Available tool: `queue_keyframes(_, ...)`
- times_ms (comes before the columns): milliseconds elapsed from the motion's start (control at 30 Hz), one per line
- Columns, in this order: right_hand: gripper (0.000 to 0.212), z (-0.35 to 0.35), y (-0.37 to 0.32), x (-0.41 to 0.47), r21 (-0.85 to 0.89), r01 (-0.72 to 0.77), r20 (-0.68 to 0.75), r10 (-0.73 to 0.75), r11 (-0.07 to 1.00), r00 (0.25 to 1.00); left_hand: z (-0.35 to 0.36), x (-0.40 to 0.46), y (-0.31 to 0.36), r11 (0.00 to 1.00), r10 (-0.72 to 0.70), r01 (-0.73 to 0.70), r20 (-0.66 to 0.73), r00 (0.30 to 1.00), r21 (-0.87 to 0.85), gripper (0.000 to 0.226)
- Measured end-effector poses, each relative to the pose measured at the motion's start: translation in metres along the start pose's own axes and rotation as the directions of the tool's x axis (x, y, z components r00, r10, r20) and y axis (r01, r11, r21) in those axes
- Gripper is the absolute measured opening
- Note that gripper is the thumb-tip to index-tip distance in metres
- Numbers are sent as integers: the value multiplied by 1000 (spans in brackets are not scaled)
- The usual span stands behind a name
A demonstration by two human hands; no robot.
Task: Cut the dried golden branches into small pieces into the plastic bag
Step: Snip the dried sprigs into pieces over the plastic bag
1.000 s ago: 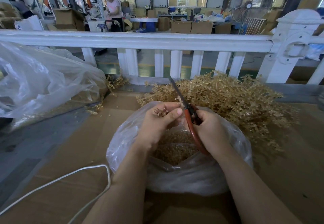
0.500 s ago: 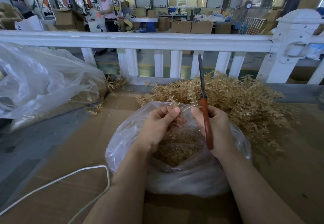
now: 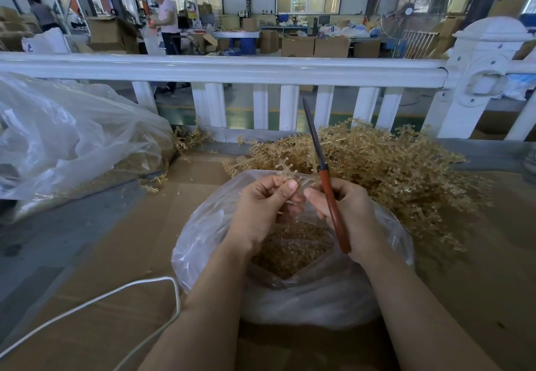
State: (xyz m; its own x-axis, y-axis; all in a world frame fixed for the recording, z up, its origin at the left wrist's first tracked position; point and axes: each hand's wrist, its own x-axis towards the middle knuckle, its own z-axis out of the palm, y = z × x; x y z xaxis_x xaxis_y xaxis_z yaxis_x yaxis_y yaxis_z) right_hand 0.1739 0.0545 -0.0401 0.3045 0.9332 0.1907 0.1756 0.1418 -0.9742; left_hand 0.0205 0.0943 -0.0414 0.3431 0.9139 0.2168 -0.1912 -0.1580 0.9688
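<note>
The left hand (image 3: 261, 211) and the right hand (image 3: 348, 214) are both above the open mouth of the plastic bag (image 3: 304, 298), close to each other. The left hand pinches a small golden branch piece (image 3: 290, 172) between thumb and fingers. The right hand has its fingers curled around the red handle of the scissors (image 3: 330, 199), whose dark blades are together and point up. Inside the bag lie the cut pieces (image 3: 290, 251), directly under the hands. The pile of dried golden branches (image 3: 391, 173) lies on the desk (image 3: 130, 254) just behind the bag, before the white fence (image 3: 232, 66).
</note>
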Motion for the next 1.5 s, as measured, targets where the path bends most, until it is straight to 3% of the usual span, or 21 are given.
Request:
queue_keyframes(133,18,2,1,0,-23,4,-24,-5,1000,1000,-1,-1,1,997,-9,16,94,996,-73,5)
queue_keyframes(267,13,2,1,-4,-7,26,-4,-26,1000,1000,-2,-2,3,991,5,19,176,984,-132,20)
queue_keyframes(333,19,2,1,-5,8,33,1,-33,999,999,-2,-2,3,993,-8,25,148,989,-118,26)
queue_keyframes(400,27,3,1,-6,18,51,-12,-51,999,999,-3,-1,2,993,-36,42,53,998,-109,15)
queue_keyframes(567,53,3,-1,-8,2,142,-47,-142,990,989,-7,3,0,964,-123,84,-144,982,-253,10)
queue_keyframes(733,33,6,-3,-13,-237,236,57,-229,942,972,-8,5,-5,964,-142,91,-193,971,-249,5)
queue_keyframes(800,30,7,-4,-13,-377,285,93,-270,881,958,-9,6,-4,961,-139,88,-184,973,-262,4)
queue_keyframes(900,45,7,-2,-12,-496,330,126,-309,803,943,-11,7,0,938,-129,77,-134,982,-338,7)
queue_keyframes(967,54,7,1,-11,-535,316,120,-300,783,946,-14,7,0,924,-113,63,-114,987,-376,21)
queue_keyframes(1200,47,4,4,-9,-585,240,52,-260,775,964,-12,6,3,918,-34,3,-71,997,-397,6)
queue_keyframes(1500,47,2,8,-7,-611,208,43,-230,764,972,-12,2,12,883,-33,-17,-99,995,-468,10)
